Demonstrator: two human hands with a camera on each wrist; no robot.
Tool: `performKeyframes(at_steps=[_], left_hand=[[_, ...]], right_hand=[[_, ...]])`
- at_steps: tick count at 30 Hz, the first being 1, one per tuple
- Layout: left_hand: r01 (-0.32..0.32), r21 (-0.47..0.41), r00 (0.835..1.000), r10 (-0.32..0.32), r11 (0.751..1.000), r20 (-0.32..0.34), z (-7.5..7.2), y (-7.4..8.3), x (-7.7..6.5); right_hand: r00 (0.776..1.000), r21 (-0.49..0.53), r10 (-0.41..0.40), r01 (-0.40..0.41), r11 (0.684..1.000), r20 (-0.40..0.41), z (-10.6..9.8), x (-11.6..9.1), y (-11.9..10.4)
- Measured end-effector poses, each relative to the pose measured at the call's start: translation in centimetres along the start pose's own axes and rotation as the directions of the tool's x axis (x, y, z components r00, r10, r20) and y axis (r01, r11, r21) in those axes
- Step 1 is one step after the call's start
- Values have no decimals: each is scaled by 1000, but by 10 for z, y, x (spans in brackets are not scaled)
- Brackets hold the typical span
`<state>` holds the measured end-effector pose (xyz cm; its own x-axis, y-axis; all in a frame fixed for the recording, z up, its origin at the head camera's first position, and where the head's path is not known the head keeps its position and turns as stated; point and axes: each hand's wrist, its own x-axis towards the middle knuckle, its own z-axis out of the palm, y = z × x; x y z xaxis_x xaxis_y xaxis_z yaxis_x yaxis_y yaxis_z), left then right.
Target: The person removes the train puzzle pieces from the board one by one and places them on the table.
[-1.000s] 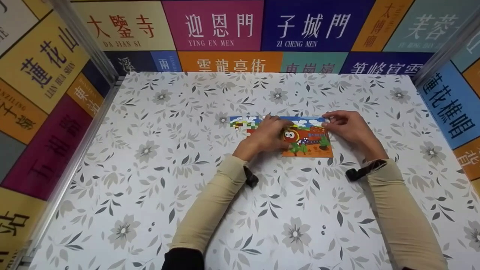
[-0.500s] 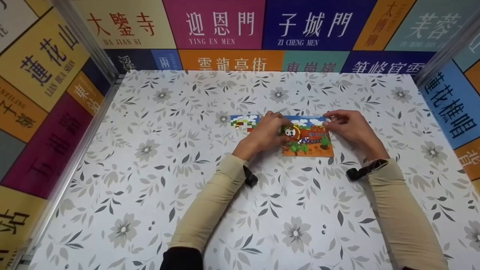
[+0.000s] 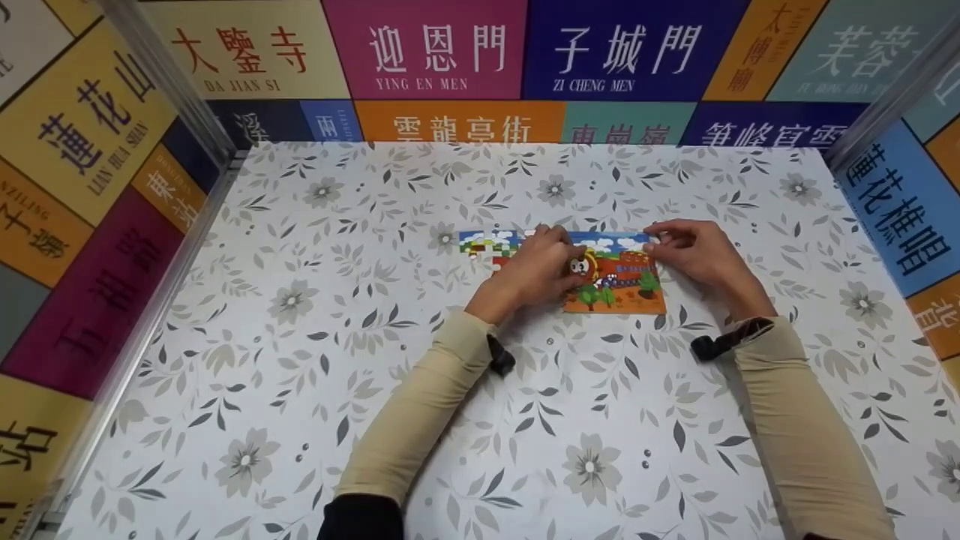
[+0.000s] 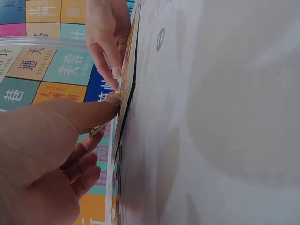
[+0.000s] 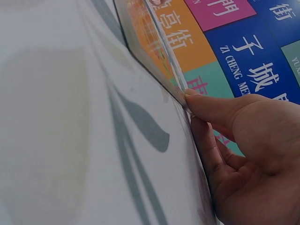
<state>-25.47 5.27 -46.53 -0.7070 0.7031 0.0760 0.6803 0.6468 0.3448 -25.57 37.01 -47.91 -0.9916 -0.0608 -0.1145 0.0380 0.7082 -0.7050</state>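
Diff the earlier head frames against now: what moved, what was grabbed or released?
Small change: thumb and fingers of the left hand seem drawn closer together at the printed face, so less of it shows. No grab or release seen. Right hand stays at the top right corner of the puzzle, which hasn't visibly moved.

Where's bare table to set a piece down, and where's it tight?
Bare tabletop: left of the puzzle toward the left wall panels; behind it, up to the back wall; and nearer, between the two sleeves. Crowded: the puzzle itself, with the left grip over its middle and the right grip at its far right corner.
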Motion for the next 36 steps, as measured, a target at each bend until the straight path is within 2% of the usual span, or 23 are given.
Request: performKeyframes(at_steps=[4, 9, 16, 25, 31, 36], left_hand=[[-2, 68, 1000, 2, 998, 1, 0, 0, -1], [-23, 146, 1000, 25, 989, -13, 1, 1, -3], [-24, 26, 995, 26, 999, -95, -7, -9, -9], [-41, -36, 968, 31, 999, -250, -22, -28, -26], [-20, -86, 959, -5, 996, -282, -30, -46, -44], [2, -116, 954, -37, 993, -296, -33, -65, -57]], right_hand=[[1000, -8, -12, 12, 1000, -10, 0, 0, 0], [1000, -10, 10, -10, 1000, -8, -1, 0, 0], [999, -5, 41, -41, 999, -1, 0, 2, -1], [999, 0, 39, -39, 999, 2, 0, 2, 0], [1000, -2, 6, -6, 1000, 2, 0, 1, 1], [1000, 1, 15, -15, 1000, -9, 0, 2, 1]])
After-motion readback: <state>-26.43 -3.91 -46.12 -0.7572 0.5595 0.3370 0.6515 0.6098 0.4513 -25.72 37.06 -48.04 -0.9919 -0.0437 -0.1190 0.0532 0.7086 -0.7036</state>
